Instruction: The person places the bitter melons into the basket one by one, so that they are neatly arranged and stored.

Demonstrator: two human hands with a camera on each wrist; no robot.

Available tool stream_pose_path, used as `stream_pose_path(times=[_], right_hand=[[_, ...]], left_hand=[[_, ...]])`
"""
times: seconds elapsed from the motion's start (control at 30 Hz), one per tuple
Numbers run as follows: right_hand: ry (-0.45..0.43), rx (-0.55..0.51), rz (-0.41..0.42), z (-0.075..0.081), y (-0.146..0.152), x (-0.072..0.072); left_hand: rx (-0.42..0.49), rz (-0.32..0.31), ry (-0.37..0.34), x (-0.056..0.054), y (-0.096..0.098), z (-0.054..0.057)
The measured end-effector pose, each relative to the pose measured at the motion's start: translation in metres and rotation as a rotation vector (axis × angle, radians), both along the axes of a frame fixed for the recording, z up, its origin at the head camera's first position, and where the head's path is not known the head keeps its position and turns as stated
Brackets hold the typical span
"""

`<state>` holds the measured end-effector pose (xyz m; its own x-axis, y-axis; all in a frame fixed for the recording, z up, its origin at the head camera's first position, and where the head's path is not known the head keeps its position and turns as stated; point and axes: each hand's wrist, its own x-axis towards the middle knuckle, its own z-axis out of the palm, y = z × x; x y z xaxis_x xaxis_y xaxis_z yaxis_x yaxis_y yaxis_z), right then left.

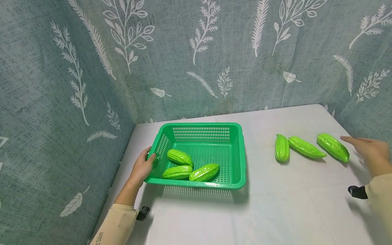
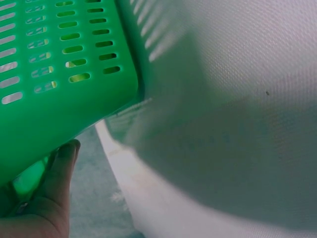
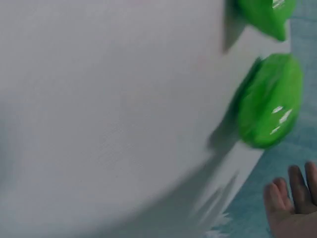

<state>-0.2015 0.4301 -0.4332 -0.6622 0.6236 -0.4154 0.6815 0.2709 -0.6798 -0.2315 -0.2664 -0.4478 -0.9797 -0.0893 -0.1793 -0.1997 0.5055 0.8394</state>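
A green plastic basket (image 1: 242, 160) stands on the white table, and my left hand (image 1: 143, 167) grips its left rim, the thumb over the edge. In the left wrist view the thumb of that hand (image 2: 57, 183) shows beside the slotted basket wall (image 2: 64, 106). Three bitter melons lie in the basket, one of them toward the middle of its near side (image 1: 204, 172). My right hand (image 1: 372, 149) is held just right of the outermost bitter melon (image 1: 333, 147), apart from it. The right wrist view shows its fingers (image 3: 299, 191) extended and holding nothing, near that melon (image 3: 271, 101).
Two more bitter melons, one upright in view (image 1: 282, 148) and one slanting (image 1: 307, 147), lie on the white table (image 1: 275, 204) right of the basket. Leaf-patterned grey-green cloth (image 1: 171, 68) hangs behind and along the left side.
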Motion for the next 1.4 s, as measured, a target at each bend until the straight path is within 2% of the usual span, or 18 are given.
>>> stream_pose_path(times=[0.1, 0.23, 0.43, 0.5, 0.63, 0.83, 1.1, 1.4], right_hand=[[0.122, -0.058, -0.054, 0.014, -0.011, -0.003], [0.204, -0.099, -0.043, 0.036, -0.031, -0.013], [0.310, -0.274, 0.033, 0.068, -0.058, -0.029], [0.320, -0.311, 0.065, 0.076, -0.067, -0.034], [0.339, -0.296, 0.105, 0.086, -0.085, -0.042], [0.427, -0.253, 0.188, 0.087, -0.111, -0.051], [0.420, -0.178, 0.296, 0.080, -0.149, -0.061], [0.435, -0.271, 0.466, 0.076, -0.201, -0.068]], left_hand=[[-0.015, -0.008, 0.011, 0.000, 0.000, 0.001], [-0.031, -0.018, 0.016, 0.001, 0.000, 0.002], [-0.015, -0.020, 0.010, 0.001, 0.000, 0.002], [-0.010, -0.018, 0.010, 0.001, 0.000, 0.002], [-0.005, -0.018, 0.007, 0.002, -0.001, 0.001], [-0.014, -0.018, 0.012, 0.002, 0.000, 0.002], [0.003, -0.014, 0.014, 0.000, 0.003, 0.002], [-0.008, 0.008, 0.020, 0.000, 0.000, 0.000]])
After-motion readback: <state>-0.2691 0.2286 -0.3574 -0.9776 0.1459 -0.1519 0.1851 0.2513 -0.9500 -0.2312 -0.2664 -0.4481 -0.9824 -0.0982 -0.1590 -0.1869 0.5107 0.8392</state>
